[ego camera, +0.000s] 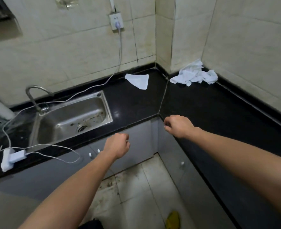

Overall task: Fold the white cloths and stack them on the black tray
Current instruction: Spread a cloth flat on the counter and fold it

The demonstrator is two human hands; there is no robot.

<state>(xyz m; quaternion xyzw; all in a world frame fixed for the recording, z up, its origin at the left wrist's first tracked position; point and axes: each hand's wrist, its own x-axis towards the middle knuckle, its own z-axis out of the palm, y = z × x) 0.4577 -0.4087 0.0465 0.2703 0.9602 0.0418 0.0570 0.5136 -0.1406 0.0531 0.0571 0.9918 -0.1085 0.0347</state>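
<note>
One folded white cloth point(138, 80) lies flat on the black countertop point(202, 103) near the back wall. A crumpled pile of white cloths point(194, 74) sits in the far right corner against the tiles. No separate black tray can be made out. My left hand point(117, 145) hangs in front of the counter edge with fingers curled in and nothing in it. My right hand point(177, 125) hovers over the counter's inner corner, fingers bent loosely and empty. Both hands are well short of the cloths.
A steel sink point(70, 119) with a curved tap point(35, 96) is set in the counter at left. A white cable point(120, 52) runs from a wall socket point(116, 22) to a white adapter point(15, 157). Grey cabinet doors point(136, 146) stand below. A yellow object point(172, 219) lies on the tiled floor.
</note>
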